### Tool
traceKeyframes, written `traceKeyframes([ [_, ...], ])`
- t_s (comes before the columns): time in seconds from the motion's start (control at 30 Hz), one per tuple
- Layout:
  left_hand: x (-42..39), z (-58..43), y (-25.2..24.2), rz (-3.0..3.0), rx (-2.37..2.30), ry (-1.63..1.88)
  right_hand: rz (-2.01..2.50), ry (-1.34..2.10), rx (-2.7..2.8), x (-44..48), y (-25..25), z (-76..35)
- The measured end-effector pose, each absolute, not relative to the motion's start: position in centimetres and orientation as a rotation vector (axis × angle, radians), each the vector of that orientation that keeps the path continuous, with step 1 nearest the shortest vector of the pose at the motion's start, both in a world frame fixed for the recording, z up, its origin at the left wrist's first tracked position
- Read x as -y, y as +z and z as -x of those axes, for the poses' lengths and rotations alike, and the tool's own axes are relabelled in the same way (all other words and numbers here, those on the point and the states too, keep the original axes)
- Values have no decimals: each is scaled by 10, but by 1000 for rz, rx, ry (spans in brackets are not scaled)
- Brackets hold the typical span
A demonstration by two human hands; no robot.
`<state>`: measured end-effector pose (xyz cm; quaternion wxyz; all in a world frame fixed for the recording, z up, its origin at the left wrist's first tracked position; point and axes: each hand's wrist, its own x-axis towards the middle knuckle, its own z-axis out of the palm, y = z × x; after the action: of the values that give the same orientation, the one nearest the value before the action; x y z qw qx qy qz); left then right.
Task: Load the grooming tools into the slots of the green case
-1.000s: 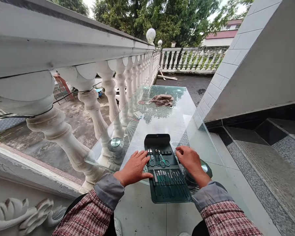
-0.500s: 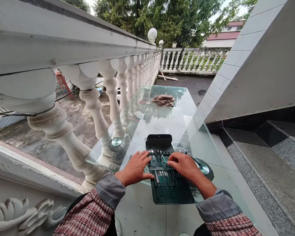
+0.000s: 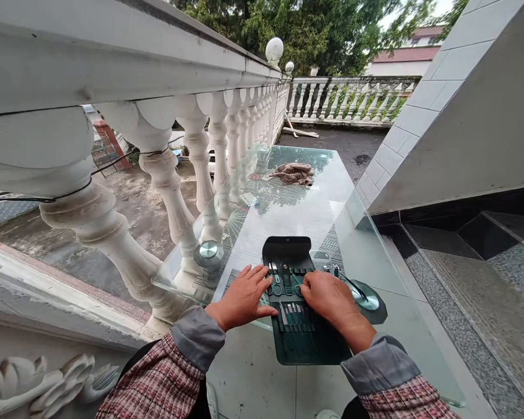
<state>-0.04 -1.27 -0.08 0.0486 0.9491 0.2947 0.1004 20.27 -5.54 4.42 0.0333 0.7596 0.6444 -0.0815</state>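
**Manicure kit [image 3: 308, 343]:** A black folding case lies open flat on a glass tabletop [image 3: 288, 224], at the end nearest me, its flap pointing away. Green-handled tools fill the lower panel, with scissors and small implements in the upper.

**Left hand [image 3: 244, 298]:** Open and palm down, fingertips resting on the kit's left side, closed on nothing.

**Right hand [image 3: 332, 301]:** Curled over the upper panel among the tools; from here I cannot tell whether it closes on one.

**Beside the kit:** A slim metal tool [image 3: 353, 285] runs from under my right hand toward a round steel table fitting [image 3: 367, 302].

**Farther along the glass:** A crumpled brown cloth [image 3: 294, 173] lies near the far end.

**Surroundings:** A white balustrade [image 3: 198, 157] runs along the left, a tiled wall [image 3: 419, 116] along the right.
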Motion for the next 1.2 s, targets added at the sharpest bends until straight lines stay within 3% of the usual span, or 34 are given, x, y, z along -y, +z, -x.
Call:
traceKeyframes([
  [1.0,13,0,-2,-2915,-898,290,-2408,-76,-2110,62,37,-200],
  [1.2,13,1,-2,-2912,-895,285,-2356,-250,-2023,57,36,-200],
])
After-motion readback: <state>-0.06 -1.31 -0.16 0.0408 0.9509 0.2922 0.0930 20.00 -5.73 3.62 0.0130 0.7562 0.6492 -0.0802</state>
